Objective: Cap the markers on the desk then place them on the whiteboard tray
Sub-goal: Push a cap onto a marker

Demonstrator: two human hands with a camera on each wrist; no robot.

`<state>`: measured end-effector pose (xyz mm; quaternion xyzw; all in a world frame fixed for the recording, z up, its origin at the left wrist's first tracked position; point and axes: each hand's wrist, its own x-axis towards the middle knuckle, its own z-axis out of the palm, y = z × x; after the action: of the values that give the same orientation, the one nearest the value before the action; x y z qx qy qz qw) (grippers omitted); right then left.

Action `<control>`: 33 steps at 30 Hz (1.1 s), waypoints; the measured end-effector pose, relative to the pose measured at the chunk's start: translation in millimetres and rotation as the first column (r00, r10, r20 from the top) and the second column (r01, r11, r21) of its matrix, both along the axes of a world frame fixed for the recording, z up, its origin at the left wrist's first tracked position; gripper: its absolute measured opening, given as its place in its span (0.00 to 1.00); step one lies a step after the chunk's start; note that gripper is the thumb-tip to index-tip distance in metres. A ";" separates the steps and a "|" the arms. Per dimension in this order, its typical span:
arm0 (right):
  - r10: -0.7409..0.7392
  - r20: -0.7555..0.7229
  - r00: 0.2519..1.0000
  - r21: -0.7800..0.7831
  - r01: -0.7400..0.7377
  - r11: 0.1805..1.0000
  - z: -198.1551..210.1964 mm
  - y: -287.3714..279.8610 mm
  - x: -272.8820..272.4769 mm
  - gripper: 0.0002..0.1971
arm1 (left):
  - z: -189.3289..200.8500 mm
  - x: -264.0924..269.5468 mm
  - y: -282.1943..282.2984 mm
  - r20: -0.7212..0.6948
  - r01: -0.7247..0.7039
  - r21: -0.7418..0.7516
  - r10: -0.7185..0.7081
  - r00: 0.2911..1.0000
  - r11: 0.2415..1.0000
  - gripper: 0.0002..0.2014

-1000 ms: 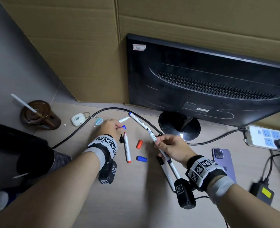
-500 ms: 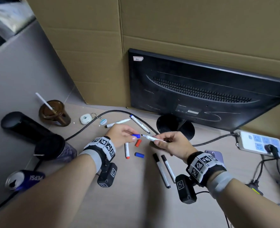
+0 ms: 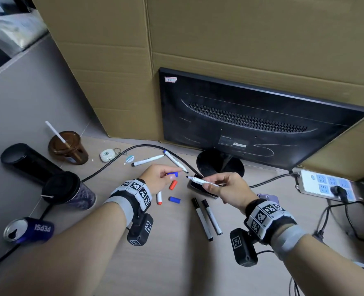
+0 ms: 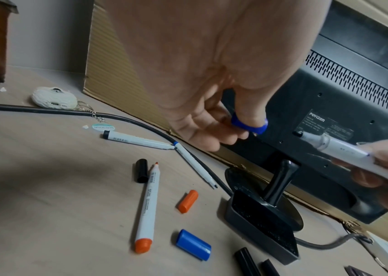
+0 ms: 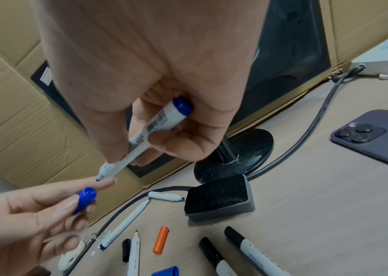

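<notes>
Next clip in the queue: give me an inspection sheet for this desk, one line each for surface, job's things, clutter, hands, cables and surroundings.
Surface: light wood desk, mostly bare near the person.
Job's things: uncapped blue marker and blue cap held apart in the air; orange marker, uncapped, lying flat; loose orange cap, second blue cap and black cap lying loose; two capped black markers side by side.
Clutter: eraser, phone, Pepsi can, brown cup.
Hands: left hand pinches the blue cap; right hand grips the blue marker.
Cables: black cable crosses the desk; power strip has one plug in.
Surroundings: monitor back, cardboard behind.
</notes>
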<state>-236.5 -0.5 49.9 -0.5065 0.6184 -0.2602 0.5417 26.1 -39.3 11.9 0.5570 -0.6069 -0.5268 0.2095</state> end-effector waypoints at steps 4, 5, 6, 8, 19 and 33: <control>0.000 -0.030 1.000 0.012 0.000 1.000 -1.0 2.4 -3.6 0.04 | 3.0 -5.1 1.5 0.008 -0.123 0.028 0.123 0.992 0.992 0.11; 0.006 -0.030 1.000 0.022 -0.005 1.000 -1.5 2.6 -3.3 0.04 | 3.9 -6.4 1.6 -0.020 -0.161 0.063 0.163 0.986 0.985 0.10; 0.012 -0.027 1.000 0.031 -0.011 0.999 -1.7 2.9 -3.1 0.04 | 4.0 -7.2 1.2 -0.059 -0.175 0.103 0.181 0.982 0.979 0.09; 0.033 -0.026 0.999 0.031 -0.032 0.999 -1.6 3.6 -2.7 0.04 | 4.7 -8.1 0.1 -0.158 -0.172 0.183 0.202 0.967 0.968 0.08; 0.101 0.000 0.995 -0.015 -0.101 0.995 0.8 2.1 6.8 0.05 | 18.8 -11.5 4.0 -0.245 -0.102 0.286 0.176 0.953 0.953 0.04; 0.064 0.036 0.997 -0.036 -0.063 0.997 6.3 -6.1 7.0 0.04 | 31.0 -17.6 3.2 -0.170 -0.088 0.106 0.105 0.980 0.990 0.04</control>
<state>-229.5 -6.6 56.2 -0.5301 0.5872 -0.2629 0.5523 8.5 -36.1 42.9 0.5470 -0.5318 -0.5919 0.2599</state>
